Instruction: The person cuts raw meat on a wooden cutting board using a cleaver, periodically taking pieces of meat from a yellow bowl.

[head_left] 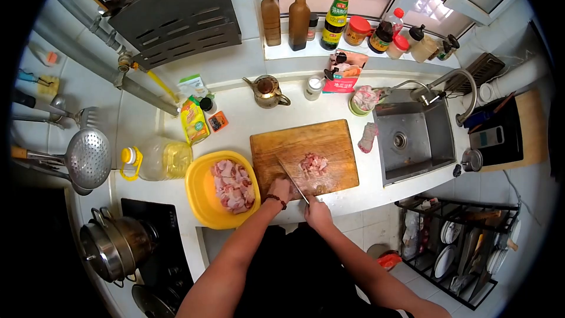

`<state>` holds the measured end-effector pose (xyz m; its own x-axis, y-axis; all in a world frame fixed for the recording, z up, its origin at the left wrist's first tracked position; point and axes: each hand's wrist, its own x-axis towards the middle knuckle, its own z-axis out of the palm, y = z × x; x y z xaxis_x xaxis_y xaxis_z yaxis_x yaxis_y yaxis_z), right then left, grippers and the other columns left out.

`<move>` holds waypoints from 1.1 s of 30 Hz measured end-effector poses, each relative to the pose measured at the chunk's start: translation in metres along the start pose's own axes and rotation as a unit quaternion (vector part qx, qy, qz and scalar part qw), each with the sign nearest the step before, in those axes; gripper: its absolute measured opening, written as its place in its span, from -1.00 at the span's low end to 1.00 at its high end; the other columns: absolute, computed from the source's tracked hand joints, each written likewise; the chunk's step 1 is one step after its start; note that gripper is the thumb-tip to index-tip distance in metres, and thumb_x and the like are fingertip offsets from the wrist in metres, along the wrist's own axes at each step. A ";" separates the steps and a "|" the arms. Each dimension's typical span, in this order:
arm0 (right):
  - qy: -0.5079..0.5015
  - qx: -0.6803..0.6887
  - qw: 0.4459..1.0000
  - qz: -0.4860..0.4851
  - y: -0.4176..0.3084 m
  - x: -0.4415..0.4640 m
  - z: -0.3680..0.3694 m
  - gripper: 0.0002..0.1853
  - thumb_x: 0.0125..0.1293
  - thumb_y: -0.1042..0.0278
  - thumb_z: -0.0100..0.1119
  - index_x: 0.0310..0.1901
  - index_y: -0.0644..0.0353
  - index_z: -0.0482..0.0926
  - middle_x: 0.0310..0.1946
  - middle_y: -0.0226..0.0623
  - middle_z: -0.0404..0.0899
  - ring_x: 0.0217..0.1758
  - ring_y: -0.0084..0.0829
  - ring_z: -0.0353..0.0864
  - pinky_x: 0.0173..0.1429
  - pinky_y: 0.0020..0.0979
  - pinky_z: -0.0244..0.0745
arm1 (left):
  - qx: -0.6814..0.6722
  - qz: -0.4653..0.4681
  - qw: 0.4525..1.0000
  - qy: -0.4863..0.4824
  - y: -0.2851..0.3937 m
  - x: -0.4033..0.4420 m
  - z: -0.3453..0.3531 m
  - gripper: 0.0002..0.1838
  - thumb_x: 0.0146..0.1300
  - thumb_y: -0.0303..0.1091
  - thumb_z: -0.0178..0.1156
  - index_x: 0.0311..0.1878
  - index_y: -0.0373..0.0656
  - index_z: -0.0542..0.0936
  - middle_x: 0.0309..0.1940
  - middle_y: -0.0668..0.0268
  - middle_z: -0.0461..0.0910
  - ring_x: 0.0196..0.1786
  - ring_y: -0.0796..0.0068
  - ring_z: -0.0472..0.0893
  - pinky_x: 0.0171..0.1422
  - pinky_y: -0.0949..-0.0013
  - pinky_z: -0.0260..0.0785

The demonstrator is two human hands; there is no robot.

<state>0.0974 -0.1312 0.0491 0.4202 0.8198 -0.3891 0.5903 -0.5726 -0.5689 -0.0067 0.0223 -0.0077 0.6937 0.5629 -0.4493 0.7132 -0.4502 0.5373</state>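
A wooden cutting board [273, 141] lies on the white counter with a small pile of cut raw meat [313, 165] on it. My right hand [318, 214], at the board's front edge, is closed around the handle of a knife [292, 178]. The blade points up and left across the board, left of the pile. Close to the blade's left side, my left hand [280, 189] rests low over the board with its fingers bent together; whatever they hold, if anything, is hidden. Left of the board stands a yellow basin [194, 191] containing larger raw meat pieces [233, 187].
An oil jug [168, 159] stands behind the basin. Behind the board are a teapot [266, 91] and a small jar [313, 88]. To the right is a steel sink [412, 165]; at the left, a pot [115, 247] sits by the black cooktop [156, 224].
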 end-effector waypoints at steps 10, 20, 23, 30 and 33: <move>-0.026 -0.018 0.999 0.021 -0.007 0.011 -0.005 -0.52 0.30 0.44 0.10 0.28 0.18 0.49 -0.38 0.22 0.66 -0.30 0.24 0.68 -0.13 0.21 0.58 | 0.005 -0.042 0.999 -0.011 0.015 -0.005 -0.015 -0.83 0.10 -0.44 0.34 -0.25 -0.29 0.65 -0.26 -0.07 0.67 -0.19 -0.10 0.67 -0.07 0.04 0.59; 0.004 0.022 1.000 0.008 -0.018 0.028 -0.002 -0.55 0.29 0.48 0.11 0.23 0.15 0.54 -0.35 0.20 0.68 -0.25 0.25 0.68 -0.09 0.16 0.59 | -0.013 -0.006 0.999 0.045 0.002 -0.002 0.001 -0.73 0.12 -0.39 0.34 -0.14 -0.32 0.66 -0.25 -0.15 0.67 -0.13 -0.15 0.67 0.01 0.01 0.58; -0.038 -0.003 0.999 0.020 0.000 0.006 -0.009 -0.55 0.29 0.47 0.11 0.24 0.17 0.53 -0.35 0.23 0.67 -0.24 0.26 0.67 -0.08 0.18 0.58 | 0.005 -0.018 1.000 0.020 0.004 0.001 -0.001 -0.73 0.12 -0.37 0.35 -0.14 -0.33 0.68 -0.22 -0.17 0.67 -0.09 -0.15 0.69 0.06 0.00 0.58; -0.006 0.038 0.999 -0.001 -0.015 0.032 0.000 -0.55 0.31 0.47 0.07 0.26 0.15 0.51 -0.33 0.28 0.65 -0.23 0.28 0.67 -0.06 0.21 0.56 | 0.000 -0.001 0.998 0.056 0.002 -0.001 0.003 -0.71 0.05 -0.39 0.39 -0.16 -0.34 0.69 -0.16 -0.16 0.66 -0.05 -0.15 0.67 0.11 0.02 0.57; 0.021 0.060 0.998 -0.015 -0.002 0.021 0.002 -0.55 0.32 0.47 0.05 0.26 0.15 0.51 -0.31 0.30 0.64 -0.22 0.29 0.66 -0.04 0.21 0.56 | 0.001 -0.021 0.999 0.029 0.009 -0.002 -0.004 -0.71 0.04 -0.39 0.40 -0.16 -0.33 0.70 -0.16 -0.16 0.66 -0.04 -0.15 0.67 0.12 0.02 0.57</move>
<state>0.1039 -0.1127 0.0409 0.4329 0.8345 -0.3409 0.5183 -0.5399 -0.6633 -0.0016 0.0200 0.0010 0.6560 0.6210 -0.4290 0.7421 -0.4269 0.5168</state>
